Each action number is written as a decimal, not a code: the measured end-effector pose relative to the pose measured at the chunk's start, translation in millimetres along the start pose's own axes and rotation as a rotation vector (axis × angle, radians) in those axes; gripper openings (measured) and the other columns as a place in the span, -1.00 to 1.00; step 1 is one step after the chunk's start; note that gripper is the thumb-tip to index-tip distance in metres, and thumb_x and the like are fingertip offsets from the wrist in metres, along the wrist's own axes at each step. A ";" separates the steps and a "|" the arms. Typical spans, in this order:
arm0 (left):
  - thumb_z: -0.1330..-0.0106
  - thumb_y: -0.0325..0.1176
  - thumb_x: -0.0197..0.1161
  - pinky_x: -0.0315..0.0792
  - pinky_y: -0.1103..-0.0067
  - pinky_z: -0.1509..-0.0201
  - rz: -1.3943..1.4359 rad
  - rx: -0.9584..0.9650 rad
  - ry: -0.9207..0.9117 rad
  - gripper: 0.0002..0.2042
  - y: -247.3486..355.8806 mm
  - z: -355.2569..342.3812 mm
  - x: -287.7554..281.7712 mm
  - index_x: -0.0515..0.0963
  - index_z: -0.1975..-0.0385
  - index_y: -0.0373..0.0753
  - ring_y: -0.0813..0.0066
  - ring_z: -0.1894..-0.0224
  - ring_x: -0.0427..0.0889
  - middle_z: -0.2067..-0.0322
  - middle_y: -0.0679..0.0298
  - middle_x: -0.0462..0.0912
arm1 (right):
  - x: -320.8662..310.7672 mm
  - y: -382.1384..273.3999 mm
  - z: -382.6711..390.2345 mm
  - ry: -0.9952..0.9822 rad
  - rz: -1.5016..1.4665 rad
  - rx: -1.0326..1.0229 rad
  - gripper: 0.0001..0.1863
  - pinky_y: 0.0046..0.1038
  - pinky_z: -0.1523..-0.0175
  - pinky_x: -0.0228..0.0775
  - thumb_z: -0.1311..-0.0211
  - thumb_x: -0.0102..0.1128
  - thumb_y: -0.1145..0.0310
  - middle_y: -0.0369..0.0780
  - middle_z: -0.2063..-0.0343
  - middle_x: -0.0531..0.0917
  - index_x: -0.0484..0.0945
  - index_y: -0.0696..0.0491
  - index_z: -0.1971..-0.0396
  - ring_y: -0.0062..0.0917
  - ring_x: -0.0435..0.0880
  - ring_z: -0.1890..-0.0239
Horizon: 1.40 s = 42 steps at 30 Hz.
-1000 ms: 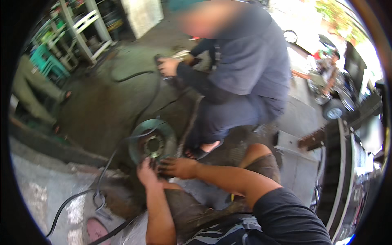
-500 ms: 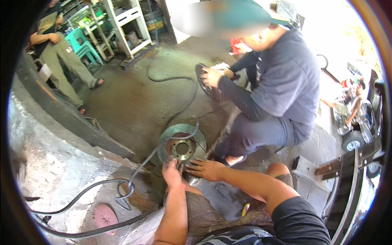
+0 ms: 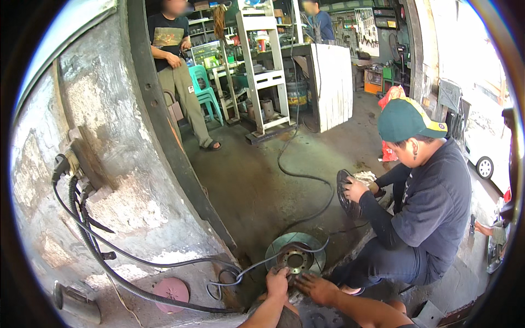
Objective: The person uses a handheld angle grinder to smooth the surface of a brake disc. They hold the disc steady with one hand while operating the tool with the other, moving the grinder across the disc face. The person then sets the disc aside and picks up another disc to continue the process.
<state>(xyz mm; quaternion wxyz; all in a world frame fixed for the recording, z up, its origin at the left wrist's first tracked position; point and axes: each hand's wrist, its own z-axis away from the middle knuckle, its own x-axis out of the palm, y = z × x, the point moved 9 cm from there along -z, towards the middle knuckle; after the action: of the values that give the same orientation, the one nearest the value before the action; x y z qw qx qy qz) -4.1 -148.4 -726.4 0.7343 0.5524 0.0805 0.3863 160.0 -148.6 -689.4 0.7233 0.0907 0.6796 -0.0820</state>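
Steel brake disc [image 3: 295,253] ×1; two hands: left hand [image 3: 278,282], right hand [image 3: 319,288] spread on it

The brake disc [image 3: 295,256] lies flat on the floor [image 3: 257,180], just in front of the person's two hands. The left hand [image 3: 278,282] touches its near edge, and the right hand [image 3: 319,288] rests beside it on the right. A cable [image 3: 164,264] runs from the wall [image 3: 82,180] on the left across to the disc. A crouching person [image 3: 421,208] sits to the right, holding another disc [image 3: 344,194]. Shelves [image 3: 262,65] stand far behind.
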 end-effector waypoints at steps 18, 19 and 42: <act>-0.39 -0.48 0.31 0.64 0.43 0.01 -0.019 0.057 0.043 -0.79 3.0 -1.5 8.4 0.64 0.02 -0.34 0.38 0.12 0.74 0.14 0.19 0.74 | 24.6 41.2 15.1 0.075 -0.074 0.440 -0.31 -0.02 -0.70 -0.10 -0.51 -0.12 0.28 -0.08 -0.64 0.18 0.18 0.01 -0.62 -0.11 0.13 -0.66; -0.38 -0.48 0.32 0.62 0.45 0.01 0.000 0.043 0.053 -0.80 2.1 -0.9 10.3 0.65 0.06 -0.37 0.38 0.13 0.74 0.15 0.17 0.76 | 27.5 39.7 16.9 0.084 -0.104 0.440 -0.30 -0.03 -0.71 -0.13 -0.51 -0.12 0.29 -0.09 -0.64 0.17 0.17 0.00 -0.63 -0.12 0.12 -0.67; -0.40 -0.49 0.31 0.64 0.46 0.02 -0.125 0.098 0.061 -0.80 13.2 4.6 10.8 0.63 0.02 -0.33 0.40 0.12 0.74 0.16 0.21 0.74 | 30.4 62.2 17.8 0.124 -0.050 0.487 -0.28 0.02 -0.69 -0.09 -0.47 -0.04 0.27 -0.09 -0.63 0.20 0.18 -0.01 -0.62 -0.10 0.24 -0.62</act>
<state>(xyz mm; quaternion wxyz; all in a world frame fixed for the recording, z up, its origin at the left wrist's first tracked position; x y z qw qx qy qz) -0.5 -143.6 -709.8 0.7262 0.5696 0.1560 0.3519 194.2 -92.4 -717.5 0.6348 0.2504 0.6849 -0.2554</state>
